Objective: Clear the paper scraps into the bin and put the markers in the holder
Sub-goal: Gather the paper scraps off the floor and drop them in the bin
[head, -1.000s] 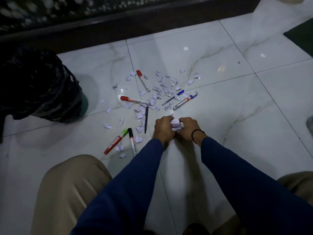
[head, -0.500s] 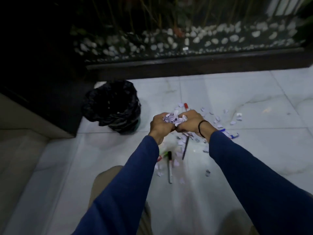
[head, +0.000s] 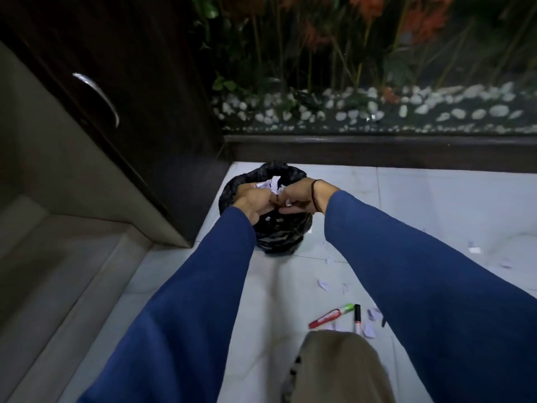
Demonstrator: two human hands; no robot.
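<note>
White paper scraps (head: pixel 271 184), cupped by both hands, above bin (head: pixel 279 237) rim.

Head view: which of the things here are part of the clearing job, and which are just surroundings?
Part of the job:
- bin with black liner
- handful of scraps held by left hand and right hand
- loose scraps on the floor
- red-green marker
- black-capped marker

Just surroundings:
- dark cabinet
- white pebbles
- plants
</note>
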